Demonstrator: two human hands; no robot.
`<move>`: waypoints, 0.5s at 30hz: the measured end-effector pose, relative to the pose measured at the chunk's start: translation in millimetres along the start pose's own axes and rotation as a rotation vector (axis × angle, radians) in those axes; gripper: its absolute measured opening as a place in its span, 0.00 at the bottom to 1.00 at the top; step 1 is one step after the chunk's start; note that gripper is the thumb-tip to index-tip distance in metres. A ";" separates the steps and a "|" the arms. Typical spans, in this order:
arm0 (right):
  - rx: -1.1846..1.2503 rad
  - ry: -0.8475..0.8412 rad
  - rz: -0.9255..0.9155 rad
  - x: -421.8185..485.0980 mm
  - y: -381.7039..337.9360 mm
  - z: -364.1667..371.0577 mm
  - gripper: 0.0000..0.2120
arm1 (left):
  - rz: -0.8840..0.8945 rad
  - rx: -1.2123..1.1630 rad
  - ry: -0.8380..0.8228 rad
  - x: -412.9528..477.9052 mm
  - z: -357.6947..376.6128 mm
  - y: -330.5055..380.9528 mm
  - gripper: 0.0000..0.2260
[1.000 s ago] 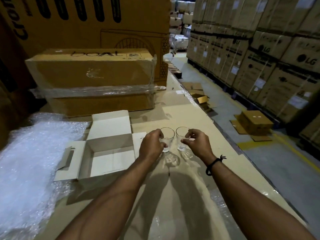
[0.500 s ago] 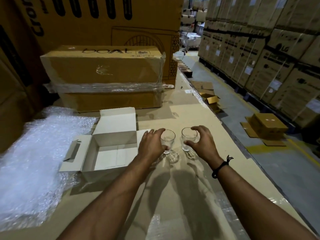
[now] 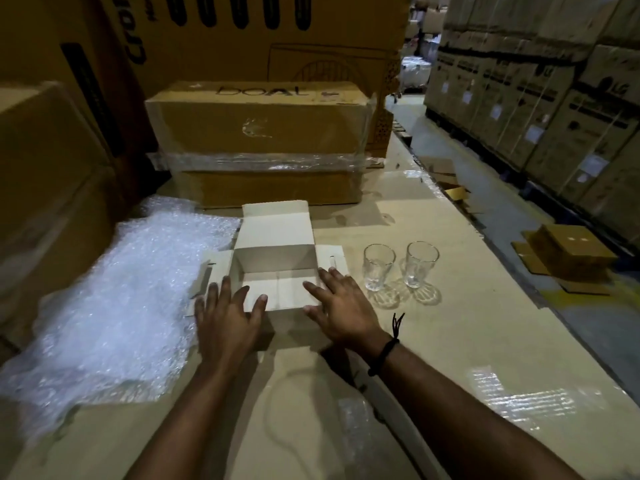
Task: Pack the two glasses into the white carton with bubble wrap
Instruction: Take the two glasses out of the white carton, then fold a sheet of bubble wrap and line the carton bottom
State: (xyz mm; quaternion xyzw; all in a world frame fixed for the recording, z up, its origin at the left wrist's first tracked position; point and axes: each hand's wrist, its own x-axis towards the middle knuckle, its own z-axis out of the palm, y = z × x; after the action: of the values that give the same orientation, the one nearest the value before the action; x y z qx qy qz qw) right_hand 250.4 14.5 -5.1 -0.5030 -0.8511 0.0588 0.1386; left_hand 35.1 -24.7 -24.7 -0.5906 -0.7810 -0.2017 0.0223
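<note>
The white carton (image 3: 275, 237) lies open on the cardboard-covered table, lid flap up at the back, nothing inside it. My left hand (image 3: 227, 318) rests with spread fingers on the carton's near left edge. My right hand (image 3: 341, 306) lies flat on its near right corner and side flap. Two clear glasses stand upright side by side to the right of the carton, one glass (image 3: 378, 266) nearer it and the other glass (image 3: 420, 263) further right, both apart from my hands. A sheet of bubble wrap (image 3: 114, 299) spreads out to the carton's left.
A large brown box (image 3: 259, 140) bound with clear film stands just behind the carton, with taller boxes behind and to the left. The table's right edge (image 3: 512, 271) drops to an aisle holding a small flat box (image 3: 571, 251) and stacked cartons.
Both hands have let go of the glasses and moved left onto the carton's near edge. The glasses stay standing to the right. The view has shifted left.
</note>
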 end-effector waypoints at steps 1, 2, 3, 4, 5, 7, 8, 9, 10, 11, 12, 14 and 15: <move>-0.027 -0.018 0.007 0.6 0.6 1.7 0.28 | 0.005 -0.032 -0.020 0.7 -0.3 -1.0 0.29; -0.038 -0.033 0.014 0.1 2.9 2.4 0.26 | 0.013 -0.066 -0.037 1.3 -2.1 -0.2 0.30; -0.041 -0.041 0.018 -0.1 8.4 1.4 0.25 | 0.023 -0.097 -0.054 2.5 -3.4 2.3 0.30; -0.043 -0.051 0.011 0.6 12.6 0.1 0.25 | 0.032 -0.122 -0.069 2.9 -4.6 2.4 0.30; -0.050 -0.064 -0.002 1.6 16.2 -2.5 0.27 | 0.040 -0.145 -0.085 3.5 -6.1 2.0 0.30; -0.086 -0.067 -0.042 5.1 18.5 -7.5 0.32 | 0.066 -0.237 -0.069 3.9 -11.2 -3.7 0.28; -0.101 -0.036 -0.051 6.0 17.2 -9.5 0.33 | 0.089 -0.301 -0.011 3.7 -15.5 -8.3 0.25; -0.094 0.023 -0.055 5.3 12.0 -10.0 0.32 | 0.112 -0.353 0.091 2.5 -20.2 -16.7 0.22; -0.064 0.109 -0.071 2.5 2.8 -10.2 0.29 | 0.127 -0.374 0.229 0.7 -24.7 -27.7 0.19; -0.022 0.213 -0.114 -1.5 -8.8 -8.3 0.25 | 0.114 -0.367 0.367 -1.5 -28.0 -42.3 0.16; 0.021 0.303 -0.183 -6.6 -22.2 -3.7 0.21 | 0.068 -0.340 0.468 -4.3 -31.2 -58.5 0.14; 0.091 0.312 -0.315 -15.4 -49.4 14.3 0.14 | -0.059 -0.237 0.463 -7.4 -35.5 -88.6 0.12; 0.110 0.237 -0.353 -17.8 -62.0 24.6 0.13 | -0.108 -0.161 0.355 -7.1 -36.5 -101.0 0.12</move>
State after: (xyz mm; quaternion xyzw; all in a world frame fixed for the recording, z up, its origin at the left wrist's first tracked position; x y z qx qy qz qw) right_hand 199.1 -30.2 -16.8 -0.3414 -0.8991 0.0205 0.2733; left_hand -64.3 -65.9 -22.3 -0.5029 -0.7767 -0.3654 0.1017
